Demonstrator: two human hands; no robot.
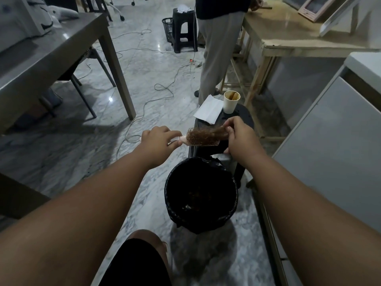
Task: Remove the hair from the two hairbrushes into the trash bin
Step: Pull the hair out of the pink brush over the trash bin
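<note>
A pink hairbrush [201,140] is held level above the far rim of the trash bin. My left hand [159,138] grips its handle. A mat of brown hair [206,133] lies over the bristles, and my right hand [239,137] pinches the right end of that hair at the brush's tip. The trash bin [171,195] is round with a black liner and stands on the floor just below my hands; some debris shows at its bottom. No second hairbrush is in sight.
A black stool [243,116] behind the brush carries a paper cup [231,103] and a folded white paper [209,109]. A person [218,48] stands beyond it. Tables flank left [51,50] and right [288,38], a white cabinet [340,145] is at right, and cables [162,87] trail on the floor.
</note>
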